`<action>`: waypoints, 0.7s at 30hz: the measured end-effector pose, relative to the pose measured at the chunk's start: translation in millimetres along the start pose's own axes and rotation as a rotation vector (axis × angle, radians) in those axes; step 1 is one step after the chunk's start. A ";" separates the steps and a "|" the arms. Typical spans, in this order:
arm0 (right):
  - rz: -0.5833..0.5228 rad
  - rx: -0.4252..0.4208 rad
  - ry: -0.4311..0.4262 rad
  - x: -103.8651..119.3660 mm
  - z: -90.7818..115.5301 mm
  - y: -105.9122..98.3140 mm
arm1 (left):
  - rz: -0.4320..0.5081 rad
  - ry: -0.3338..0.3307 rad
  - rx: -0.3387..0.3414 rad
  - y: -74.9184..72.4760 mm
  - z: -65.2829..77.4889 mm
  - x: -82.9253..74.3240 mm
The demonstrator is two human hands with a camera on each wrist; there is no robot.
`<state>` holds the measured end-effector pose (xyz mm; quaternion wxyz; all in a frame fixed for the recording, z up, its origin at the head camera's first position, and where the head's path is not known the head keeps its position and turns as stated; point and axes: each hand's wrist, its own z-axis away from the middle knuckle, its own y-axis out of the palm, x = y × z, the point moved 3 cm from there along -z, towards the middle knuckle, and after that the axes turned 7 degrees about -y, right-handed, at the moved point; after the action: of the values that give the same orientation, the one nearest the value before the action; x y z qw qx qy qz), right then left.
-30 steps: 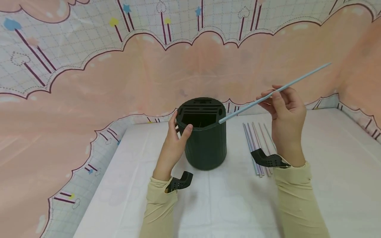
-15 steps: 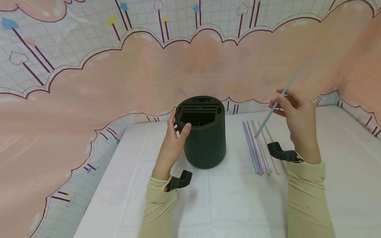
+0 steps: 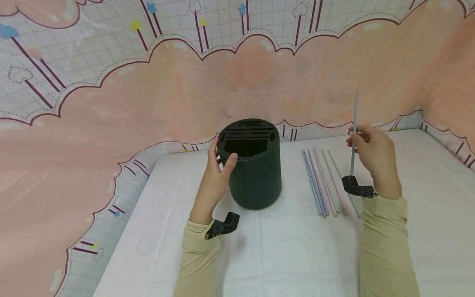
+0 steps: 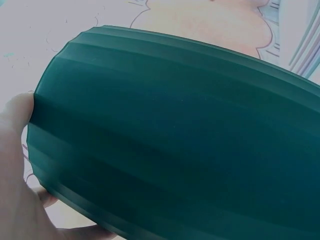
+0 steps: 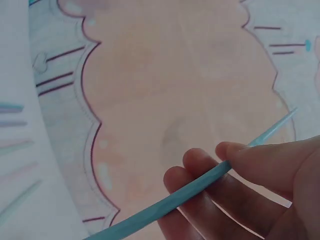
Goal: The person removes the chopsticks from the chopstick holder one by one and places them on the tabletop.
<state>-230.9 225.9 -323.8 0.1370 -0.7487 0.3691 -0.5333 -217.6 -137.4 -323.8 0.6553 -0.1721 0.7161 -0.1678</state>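
My left hand (image 3: 214,181) holds the near left rim of a dark green ribbed container (image 3: 256,181), thumb over the front edge and fingers at its side. The container stands upright, its slotted top showing a wide dark opening. In the left wrist view the green wall (image 4: 170,130) fills most of the picture. My right hand (image 3: 376,154) pinches a thin light blue stick (image 3: 355,111) between thumb and fingers, nearly upright and to the right of the container. In the right wrist view the blue stick (image 5: 195,187) crosses the fingers diagonally.
Several thin pastel sticks (image 3: 322,181) lie side by side on the white tabletop (image 3: 274,255), between the container and my right arm. A patterned peach cloth (image 3: 167,99) hangs behind the table and at its sides.
My right hand has moved right, away from the container's rim, and lowered slightly. The blue stick has swung from a slanted pose to nearly upright. My left hand has stayed on the container.
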 end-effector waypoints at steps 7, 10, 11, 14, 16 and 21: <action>0.083 0.101 0.023 -22.0 -0.1 6.5 | 0.001 0.000 0.005 0.9 -0.7 0.7; 0.078 0.130 0.039 -29.9 0.9 11.9 | 0.004 0.000 0.008 1.4 -0.1 2.1; 0.074 0.139 0.046 -32.2 1.4 13.6 | 0.005 0.001 0.011 1.7 -0.1 2.7; 0.075 0.157 0.055 -38.2 2.8 18.0 | 0.007 -0.001 0.016 2.5 -0.3 4.2; 0.077 0.166 0.058 -42.1 2.8 20.6 | 0.009 0.001 0.019 2.7 -0.7 4.3; 0.085 0.188 0.048 -50.2 0.3 24.5 | 0.003 0.001 0.018 1.5 -1.5 -0.5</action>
<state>-248.5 244.0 -373.5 0.2203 -0.7033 0.3522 -0.5769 -219.1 -135.8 -324.0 0.6567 -0.1650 0.7151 -0.1735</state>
